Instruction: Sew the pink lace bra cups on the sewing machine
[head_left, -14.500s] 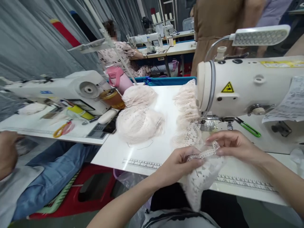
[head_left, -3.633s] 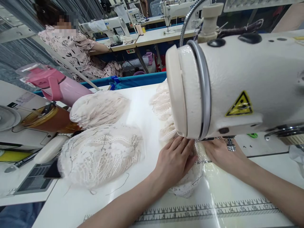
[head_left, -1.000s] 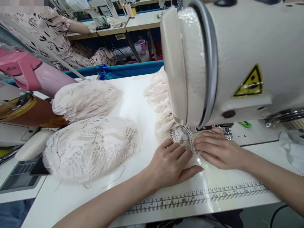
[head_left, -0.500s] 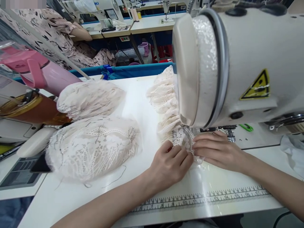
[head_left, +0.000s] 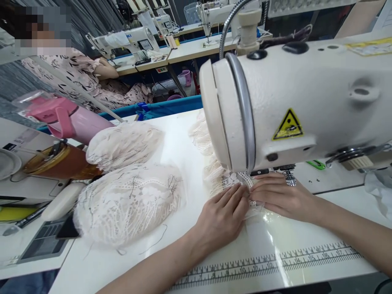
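Note:
Cream lace fabric (head_left: 219, 185), gathered and ruffled, runs beneath the sewing machine head (head_left: 226, 118) toward me. My left hand (head_left: 225, 212) is closed on its near edge, knuckles bent and thumb hidden. From the right, my right hand (head_left: 284, 198) meets it with fingers pressed together, its fingertips on the same lace edge beside the left fingers. A sheer strip shows below the fingertips. The needle area is mostly hidden by the machine head and right hand.
Two bundled lace pieces (head_left: 128, 208) with loose threads lie left. Beyond them are a pink tumbler (head_left: 79, 122) and an amber container (head_left: 58, 161). A printed ruler (head_left: 260, 265) lines the front edge; a green tool (head_left: 317, 164) lies right. Another person (head_left: 88, 77) sits at far left.
The view has shifted, showing more of the room behind and the machine head further left. My left fingers have moved closer to my right fingertips; both hands stay at the lace.

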Motion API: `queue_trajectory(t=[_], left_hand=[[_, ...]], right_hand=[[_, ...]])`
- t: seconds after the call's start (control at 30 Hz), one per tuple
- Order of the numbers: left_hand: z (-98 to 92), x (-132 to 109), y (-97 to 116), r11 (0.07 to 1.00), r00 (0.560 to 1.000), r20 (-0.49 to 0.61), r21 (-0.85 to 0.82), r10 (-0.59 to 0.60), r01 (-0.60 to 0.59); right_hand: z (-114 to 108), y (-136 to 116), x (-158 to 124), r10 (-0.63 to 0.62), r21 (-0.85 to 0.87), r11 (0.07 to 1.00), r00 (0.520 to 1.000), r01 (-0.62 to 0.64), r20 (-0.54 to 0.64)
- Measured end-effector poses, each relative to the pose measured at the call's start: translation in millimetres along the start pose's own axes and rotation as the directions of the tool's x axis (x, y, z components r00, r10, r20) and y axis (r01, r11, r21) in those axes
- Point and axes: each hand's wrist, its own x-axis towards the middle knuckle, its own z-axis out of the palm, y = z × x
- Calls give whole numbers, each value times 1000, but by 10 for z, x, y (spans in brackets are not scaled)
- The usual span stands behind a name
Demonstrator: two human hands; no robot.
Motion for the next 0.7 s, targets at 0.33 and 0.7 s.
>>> queue_trajectory(t=[0.33,0.7], left_hand=[[10,37,6,1000,1000,-7,-2,-17,17],[53,72,32,998,998,-41,-21,-58,57]], right_hand=[[-19,-6,-2,22,-188,982,998,-34,-63],[-32,31,-1,125,-201,970,989,-139,-82]])
